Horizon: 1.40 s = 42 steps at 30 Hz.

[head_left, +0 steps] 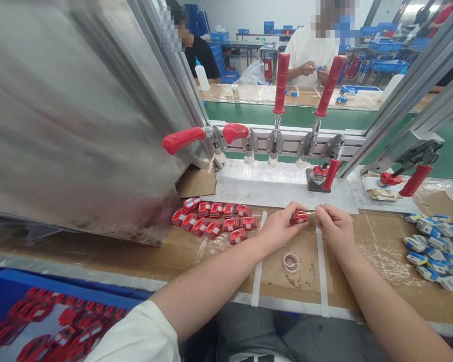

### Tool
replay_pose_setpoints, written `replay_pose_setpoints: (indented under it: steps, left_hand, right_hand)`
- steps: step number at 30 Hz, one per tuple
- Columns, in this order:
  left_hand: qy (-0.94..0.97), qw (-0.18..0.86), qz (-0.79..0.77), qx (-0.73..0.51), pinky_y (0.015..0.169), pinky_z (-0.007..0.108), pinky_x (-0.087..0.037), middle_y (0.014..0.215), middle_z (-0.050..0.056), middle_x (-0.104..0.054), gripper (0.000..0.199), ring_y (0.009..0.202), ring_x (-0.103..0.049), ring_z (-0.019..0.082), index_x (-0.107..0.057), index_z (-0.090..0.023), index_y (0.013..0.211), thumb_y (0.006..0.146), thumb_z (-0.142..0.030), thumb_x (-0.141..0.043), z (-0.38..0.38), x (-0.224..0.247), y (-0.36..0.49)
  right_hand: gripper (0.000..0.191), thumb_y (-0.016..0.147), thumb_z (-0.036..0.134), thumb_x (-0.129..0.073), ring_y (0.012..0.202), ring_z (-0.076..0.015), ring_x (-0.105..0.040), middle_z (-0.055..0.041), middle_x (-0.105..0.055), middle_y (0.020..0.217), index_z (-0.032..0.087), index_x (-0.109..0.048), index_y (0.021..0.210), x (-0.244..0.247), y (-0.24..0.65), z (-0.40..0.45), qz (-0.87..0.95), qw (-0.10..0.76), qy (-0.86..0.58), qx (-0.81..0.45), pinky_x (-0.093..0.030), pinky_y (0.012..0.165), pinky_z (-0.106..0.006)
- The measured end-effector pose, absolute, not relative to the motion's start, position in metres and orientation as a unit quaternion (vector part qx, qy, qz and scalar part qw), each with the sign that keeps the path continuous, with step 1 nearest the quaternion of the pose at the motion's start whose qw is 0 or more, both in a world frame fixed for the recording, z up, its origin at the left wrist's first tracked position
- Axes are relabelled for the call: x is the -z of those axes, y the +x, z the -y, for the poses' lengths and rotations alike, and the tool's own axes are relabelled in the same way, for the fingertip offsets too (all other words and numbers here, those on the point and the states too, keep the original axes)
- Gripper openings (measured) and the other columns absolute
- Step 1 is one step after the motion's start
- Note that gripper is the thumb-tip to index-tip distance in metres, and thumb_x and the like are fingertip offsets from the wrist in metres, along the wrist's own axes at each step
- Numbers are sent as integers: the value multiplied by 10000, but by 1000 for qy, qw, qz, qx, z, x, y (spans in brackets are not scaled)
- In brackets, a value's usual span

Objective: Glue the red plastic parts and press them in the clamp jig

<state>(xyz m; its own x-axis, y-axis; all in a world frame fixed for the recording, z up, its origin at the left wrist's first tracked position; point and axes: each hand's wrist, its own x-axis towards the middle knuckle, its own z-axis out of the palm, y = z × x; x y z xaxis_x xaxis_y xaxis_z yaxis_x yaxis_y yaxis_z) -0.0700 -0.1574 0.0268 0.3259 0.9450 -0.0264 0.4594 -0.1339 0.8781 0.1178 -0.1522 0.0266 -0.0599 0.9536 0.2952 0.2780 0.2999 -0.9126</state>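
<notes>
Pinched between the fingers of my left hand is a small red plastic part. My right hand is closed on a thin white stick, whose far end reaches the red part. Both hands are raised over the brown-covered bench, close together. Below them stands a small round cup with dark smears around it. To the left of my left hand lie several red-and-grey parts in loose rows. What the stick's tip looks like is too small to make out.
Red-handled toggle clamps line a metal rail behind my hands; one presses on a red part in a dark block. White-blue-yellow pieces are heaped at right. A blue bin holds red parts. Two people sit across the bench.
</notes>
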Motion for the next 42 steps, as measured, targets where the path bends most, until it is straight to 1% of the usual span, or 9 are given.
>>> replay_pose_setpoints:
  steps: [4,10,14,20,25,28,33,37,42]
  left_hand:
    - [692,429,-506,-285,735,252,-483,941,-46,-739,337,858,-687,174,-595,-307,1223,906,-401,-657,158,-28,-70]
    - [690,422,-514,-286,735,253,-488,962,-40,-742,338,852,-687,174,-606,-306,1218,898,-391,-672,158,-27,-69]
    - [691,420,-509,-296,762,249,-498,998,-36,-749,320,897,-695,173,-599,-306,1222,915,-374,-658,159,-25,-68]
    - [695,382,-535,-293,722,254,-478,985,-40,-751,355,869,-691,175,-597,-319,1251,925,-442,-659,161,-27,-72]
    - [714,360,-535,-272,688,260,-451,972,-39,-749,334,870,-690,185,-607,-320,1240,932,-445,-644,161,-27,-72]
    - [719,350,-543,-259,669,263,-436,967,-42,-752,330,854,-693,190,-610,-326,1223,925,-462,-651,161,-27,-71]
    - [714,345,-558,-245,686,259,-443,975,-54,-760,324,884,-709,194,-612,-337,1205,908,-458,-667,162,-29,-70]
    - [716,335,-564,-239,681,269,-444,943,-52,-756,341,856,-704,205,-624,-340,1195,888,-480,-679,162,-29,-69]
    - [708,340,-565,-251,659,264,-437,923,-49,-751,329,847,-698,200,-633,-324,1166,877,-472,-684,161,-27,-70]
  right_hand:
    - [524,979,474,-590,538,-126,-345,31,-394,546,207,-433,557,-26,118,151,640,487,-485,-344,-294,532,-283]
    - [509,975,463,-590,531,-127,-379,26,-425,538,203,-469,554,-28,117,151,645,487,-477,-345,-314,528,-276]
    - [506,962,436,-590,515,-123,-359,29,-405,521,205,-433,539,-25,119,149,651,484,-469,-349,-298,512,-277]
    - [453,947,405,-599,511,-123,-349,30,-408,531,205,-465,564,-20,126,148,640,482,-497,-334,-274,495,-280]
    - [488,973,427,-582,519,-121,-341,30,-398,537,206,-439,562,-22,124,150,669,469,-472,-331,-274,507,-281]
    - [490,987,432,-577,527,-120,-343,32,-398,549,205,-443,574,-22,123,151,668,477,-470,-325,-278,521,-283]
    - [490,993,433,-567,541,-124,-355,37,-385,556,209,-433,579,-21,122,151,672,474,-478,-309,-290,538,-284]
    - [486,998,420,-556,545,-125,-371,37,-390,562,210,-426,579,-22,121,150,676,469,-480,-304,-306,547,-281]
    - [451,980,365,-571,545,-112,-332,48,-343,572,207,-400,595,-24,121,150,694,478,-486,-230,-270,532,-274]
